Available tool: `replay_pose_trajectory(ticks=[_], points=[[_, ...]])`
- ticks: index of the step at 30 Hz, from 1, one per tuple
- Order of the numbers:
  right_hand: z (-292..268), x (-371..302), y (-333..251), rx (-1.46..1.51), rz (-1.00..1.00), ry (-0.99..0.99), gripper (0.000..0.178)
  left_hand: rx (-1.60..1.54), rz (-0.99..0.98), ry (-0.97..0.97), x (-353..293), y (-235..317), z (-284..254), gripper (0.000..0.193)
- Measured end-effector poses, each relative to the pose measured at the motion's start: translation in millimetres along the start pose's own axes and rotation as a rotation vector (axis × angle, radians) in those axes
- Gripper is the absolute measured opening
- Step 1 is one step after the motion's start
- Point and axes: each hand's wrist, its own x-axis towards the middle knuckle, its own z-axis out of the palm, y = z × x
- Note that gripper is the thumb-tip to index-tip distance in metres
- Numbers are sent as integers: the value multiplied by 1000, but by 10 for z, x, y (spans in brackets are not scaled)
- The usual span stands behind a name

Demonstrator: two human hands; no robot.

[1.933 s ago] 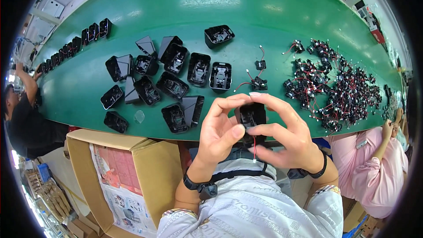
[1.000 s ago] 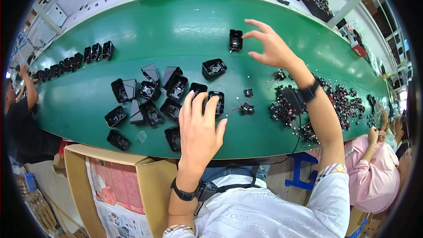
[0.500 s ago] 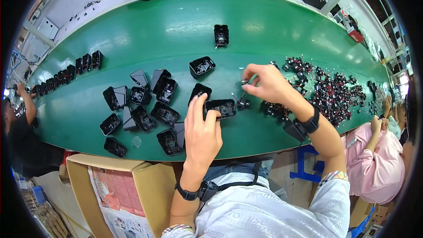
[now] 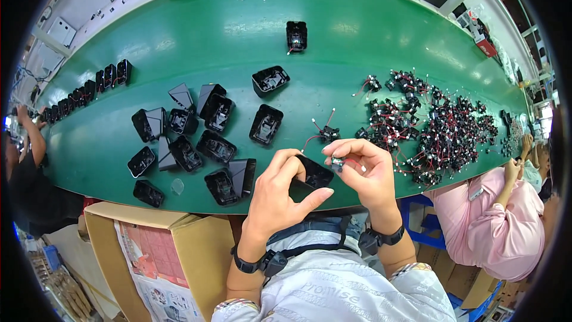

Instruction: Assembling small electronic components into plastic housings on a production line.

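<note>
My left hand (image 4: 277, 194) is wrapped round a black plastic housing (image 4: 317, 174), an open box shape tilted near the table's front edge. Just right of it, my right hand (image 4: 370, 173) pinches a small wired part (image 4: 338, 162) between thumb and fingers. Red wire and a white plug stick out from that grip; the fingers cover some of the part. Beyond both hands lies a black component with red leads (image 4: 328, 135). Another open housing (image 4: 266, 124) rests on the green table (image 4: 238, 36), past my left hand.
Several black housings (image 4: 216, 146) lie scattered to the left. A large heap of wired components (image 4: 444, 131) spreads on the right. One housing (image 4: 296, 36) stands farther back, and a row of them (image 4: 83, 92) runs far left. A cardboard box (image 4: 205, 244) is below the front edge.
My right hand has come down and toward my left hand, now with a small wired part in its fingers. The housing under my left hand has been drawn nearer and tilted.
</note>
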Motion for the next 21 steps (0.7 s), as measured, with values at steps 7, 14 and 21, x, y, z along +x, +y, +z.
replay_pose_trajectory(ticks=[7, 14, 21], points=[[-9, -117, 68, -95, -19, -55, 31, 71, 163, 102, 17, -83, 148, 45], [-23, -177, 26, -227, -32, -12, 37, 77, 237, 103, 2, -171, 206, 59], [-29, -244, -194, 92, 30, 107, 21, -394, 175, -6, -109, -258, 158, 97]])
